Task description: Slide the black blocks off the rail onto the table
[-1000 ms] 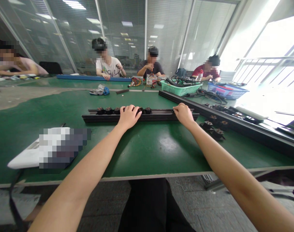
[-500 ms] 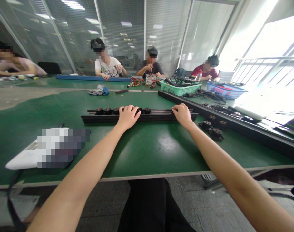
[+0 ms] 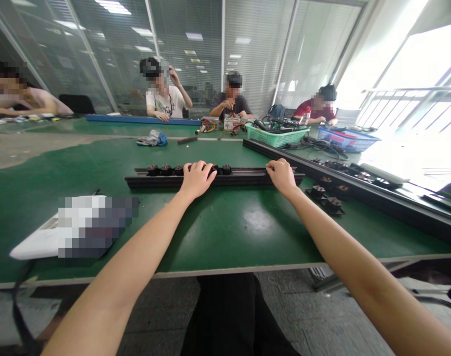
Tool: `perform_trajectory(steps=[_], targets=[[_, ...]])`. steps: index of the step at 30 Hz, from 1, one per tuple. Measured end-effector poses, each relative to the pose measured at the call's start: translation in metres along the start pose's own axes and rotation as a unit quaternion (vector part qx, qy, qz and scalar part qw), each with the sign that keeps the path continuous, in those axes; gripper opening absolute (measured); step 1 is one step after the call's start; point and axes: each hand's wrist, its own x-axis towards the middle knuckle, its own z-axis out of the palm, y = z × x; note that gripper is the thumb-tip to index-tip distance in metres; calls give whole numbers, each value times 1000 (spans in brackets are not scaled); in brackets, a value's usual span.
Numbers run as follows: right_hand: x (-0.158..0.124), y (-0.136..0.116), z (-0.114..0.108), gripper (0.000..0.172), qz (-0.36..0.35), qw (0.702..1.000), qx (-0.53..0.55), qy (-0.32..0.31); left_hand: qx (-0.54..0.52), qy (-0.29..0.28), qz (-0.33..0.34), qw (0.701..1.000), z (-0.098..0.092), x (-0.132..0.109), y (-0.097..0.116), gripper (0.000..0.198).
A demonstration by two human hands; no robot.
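Observation:
A long black rail (image 3: pixel 244 177) lies crosswise on the green table (image 3: pixel 233 227), with several small dark round parts (image 3: pixel 165 169) seated along its left half. My left hand (image 3: pixel 197 178) rests on the rail's middle, fingers curled over the top and covering one of the round parts. My right hand (image 3: pixel 282 175) grips the rail near its right end, fingers closed over the top edge.
A longer black rail (image 3: pixel 362 190) runs diagonally at the right, with loose dark parts (image 3: pixel 327 197) beside it. A white object (image 3: pixel 40 242) lies at the near left. A green basket (image 3: pixel 277 134) and blue basket (image 3: pixel 346 138) stand at the back, where several people sit working.
My hands and the rail have stayed put. A person at the far side has raised a hand to the head.

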Motion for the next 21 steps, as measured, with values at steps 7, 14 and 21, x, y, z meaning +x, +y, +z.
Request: perform_trajectory(steps=[7, 14, 21], targets=[[5, 8, 9, 38, 2, 999, 18, 28, 4, 7, 4, 1000, 3, 1, -2, 45], [14, 32, 21, 33, 41, 998, -15, 42, 5, 6, 2, 1000, 3, 1, -2, 47], [18, 40, 25, 33, 37, 998, 3, 56, 0, 3, 0, 1000, 3, 1, -2, 45]])
